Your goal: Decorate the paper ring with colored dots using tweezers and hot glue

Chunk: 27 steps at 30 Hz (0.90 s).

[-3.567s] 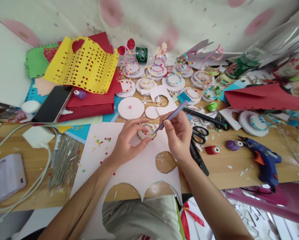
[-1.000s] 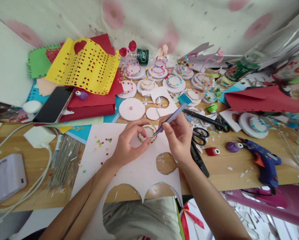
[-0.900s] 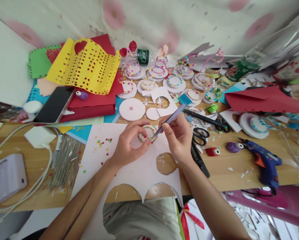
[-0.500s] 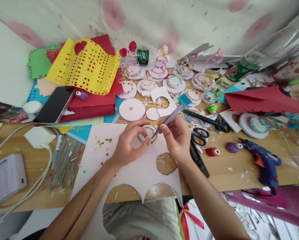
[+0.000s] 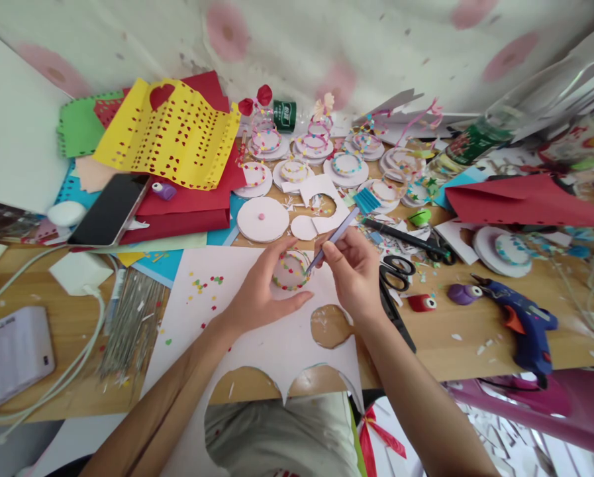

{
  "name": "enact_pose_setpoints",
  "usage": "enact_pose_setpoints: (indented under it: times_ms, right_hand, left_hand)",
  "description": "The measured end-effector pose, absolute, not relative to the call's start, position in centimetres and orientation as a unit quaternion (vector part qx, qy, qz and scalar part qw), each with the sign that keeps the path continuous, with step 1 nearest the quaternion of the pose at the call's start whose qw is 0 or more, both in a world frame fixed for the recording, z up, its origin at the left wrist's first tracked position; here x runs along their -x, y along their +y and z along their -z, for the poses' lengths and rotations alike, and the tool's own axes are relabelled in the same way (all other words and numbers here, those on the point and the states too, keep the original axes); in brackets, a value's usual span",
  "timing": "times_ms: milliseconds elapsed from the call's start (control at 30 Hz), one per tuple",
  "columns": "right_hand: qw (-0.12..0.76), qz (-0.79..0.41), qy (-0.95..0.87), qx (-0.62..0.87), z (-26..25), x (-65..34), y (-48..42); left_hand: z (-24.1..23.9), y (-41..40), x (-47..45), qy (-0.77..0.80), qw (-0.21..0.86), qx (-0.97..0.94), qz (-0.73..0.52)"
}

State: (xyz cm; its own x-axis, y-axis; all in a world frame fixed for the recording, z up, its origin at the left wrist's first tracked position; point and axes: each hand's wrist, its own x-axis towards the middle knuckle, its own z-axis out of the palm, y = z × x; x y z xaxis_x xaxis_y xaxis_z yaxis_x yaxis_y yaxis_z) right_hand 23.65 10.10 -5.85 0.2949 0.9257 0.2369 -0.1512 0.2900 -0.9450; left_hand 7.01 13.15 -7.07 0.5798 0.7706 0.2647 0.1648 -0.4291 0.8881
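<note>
Between my hands, a small ring [image 5: 290, 287] dotted with red, yellow and green bits stands on a cut white paper sheet [image 5: 271, 344]. My left hand [image 5: 259, 291] curves around the ring's left side, thumb and fingers apart; whether it touches the ring I cannot tell. Pinched in my right hand [image 5: 353, 271] is a slim pair of purple tweezers [image 5: 337, 232], its tip at the ring's right edge. Tiny coloured paper shapes [image 5: 210, 283] lie loose on the sheet to the left.
Several decorated rings on white discs [image 5: 346, 169] fill the back. A plain disc [image 5: 261, 220] has a pink dot. Scissors [image 5: 396, 273], craft punches [image 5: 422, 303] and a blue glue gun [image 5: 522, 321] lie right. Left are a phone [image 5: 108, 209], wires [image 5: 130, 328] and yellow punched paper [image 5: 177, 132].
My left thumb and fingers have spread apart, away from the ring's rim. The tweezers' tip has shifted slightly right, to the ring's edge.
</note>
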Motion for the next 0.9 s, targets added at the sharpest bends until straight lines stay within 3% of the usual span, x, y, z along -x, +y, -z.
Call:
enact_pose_setpoints:
  times_ms: [900]
  right_hand:
    - [0.623,-0.424,-0.501,0.426,4.6,-23.2,9.3]
  left_hand:
    - [7.3,13.2,-6.8,0.316,0.466,-0.759,-0.328]
